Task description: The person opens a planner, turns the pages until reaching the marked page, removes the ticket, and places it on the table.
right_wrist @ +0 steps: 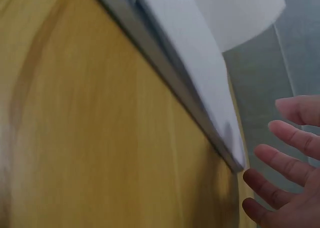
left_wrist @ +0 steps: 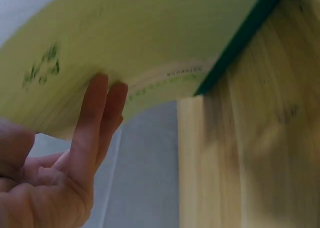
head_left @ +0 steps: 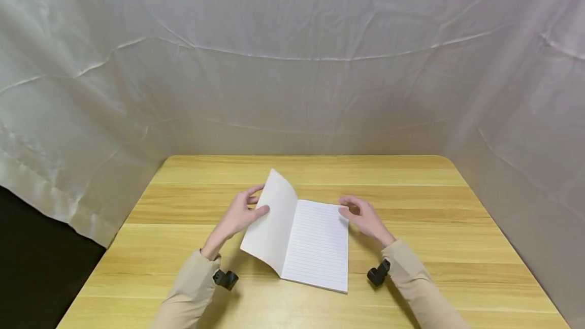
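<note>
A notebook (head_left: pixel 317 248) lies spread on the table, a lined page facing up on its right half. Its front cover (head_left: pixel 272 220) is raised and bowed, with a blank white inner side. Seen in the left wrist view, the outer side of the cover (left_wrist: pixel 150 43) is yellow-green with dark print and a dark green spine. My left hand (head_left: pixel 238 213) pinches the cover's outer edge, thumb on the white side and fingers behind. My right hand (head_left: pixel 363 217) is by the notebook's upper right corner, holding nothing; in the right wrist view its fingers (right_wrist: pixel 285 165) are spread beside the page block.
The wooden table (head_left: pixel 439 227) has rounded far corners. Grey-white curtains (head_left: pixel 292 90) hang behind it and on both sides. A dark area (head_left: pixel 41 258) shows at the lower left. Small black cameras (head_left: pixel 226 279) are strapped at both wrists.
</note>
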The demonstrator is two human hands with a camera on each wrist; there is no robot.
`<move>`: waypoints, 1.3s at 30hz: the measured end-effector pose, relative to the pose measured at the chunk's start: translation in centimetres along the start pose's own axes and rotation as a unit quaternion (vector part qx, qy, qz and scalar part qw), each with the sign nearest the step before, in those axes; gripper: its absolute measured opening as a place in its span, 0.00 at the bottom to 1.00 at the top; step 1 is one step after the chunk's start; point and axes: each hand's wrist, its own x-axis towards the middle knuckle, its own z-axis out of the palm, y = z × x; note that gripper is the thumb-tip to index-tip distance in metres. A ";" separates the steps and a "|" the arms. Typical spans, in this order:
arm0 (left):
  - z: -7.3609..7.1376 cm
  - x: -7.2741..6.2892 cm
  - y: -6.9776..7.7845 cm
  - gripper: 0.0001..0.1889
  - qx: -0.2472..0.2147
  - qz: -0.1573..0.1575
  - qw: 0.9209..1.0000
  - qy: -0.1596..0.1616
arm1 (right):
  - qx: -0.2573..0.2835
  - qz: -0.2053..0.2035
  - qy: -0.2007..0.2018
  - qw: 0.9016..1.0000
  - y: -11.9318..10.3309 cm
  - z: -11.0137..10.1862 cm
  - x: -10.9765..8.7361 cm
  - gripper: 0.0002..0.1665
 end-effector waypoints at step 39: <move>3.0 -0.4 -5.5 0.57 0.294 -0.032 0.954 -0.043 | -0.182 -0.014 -0.034 0.983 2.3 -2.4 -0.1 0.25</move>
